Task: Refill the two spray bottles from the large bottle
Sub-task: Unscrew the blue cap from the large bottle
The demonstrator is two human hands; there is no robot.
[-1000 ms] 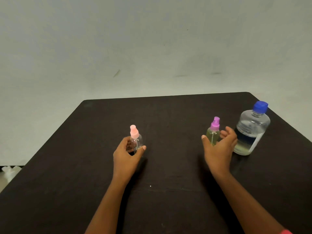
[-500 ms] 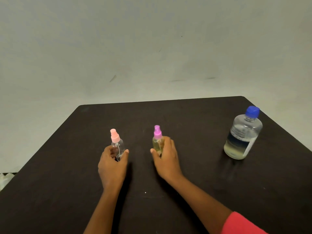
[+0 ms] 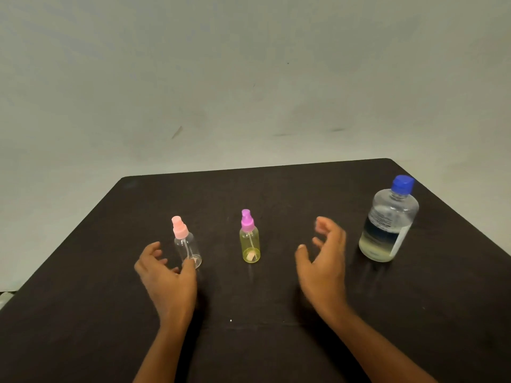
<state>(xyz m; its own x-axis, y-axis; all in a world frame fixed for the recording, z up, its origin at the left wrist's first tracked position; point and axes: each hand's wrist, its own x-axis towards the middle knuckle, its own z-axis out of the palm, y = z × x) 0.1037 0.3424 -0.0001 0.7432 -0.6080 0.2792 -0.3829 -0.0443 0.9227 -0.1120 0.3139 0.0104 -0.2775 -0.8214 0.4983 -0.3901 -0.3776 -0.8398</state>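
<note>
Two small spray bottles stand upright on the dark table (image 3: 276,341). The clear spray bottle (image 3: 185,243) has a pink pump top; the yellow-tinted spray bottle (image 3: 249,239) has a purple pump top. The large clear bottle (image 3: 390,221) with a blue cap stands at the right, holding pale liquid in its lower part. My left hand (image 3: 167,280) hovers just in front of the clear bottle, fingers loosely curved, thumb tip near its base. My right hand (image 3: 325,261) is between the yellow bottle and the large bottle, fingers spread, holding nothing.
A plain grey wall (image 3: 249,78) rises behind the table. The table's far edge runs just behind the bottles and its right edge passes close to the large bottle. Something pale lies off the table's left edge (image 3: 4,295).
My right hand carried the yellow bottle leftward to the middle, released it and moved right. My left hand let go of the clear bottle and drew back slightly.
</note>
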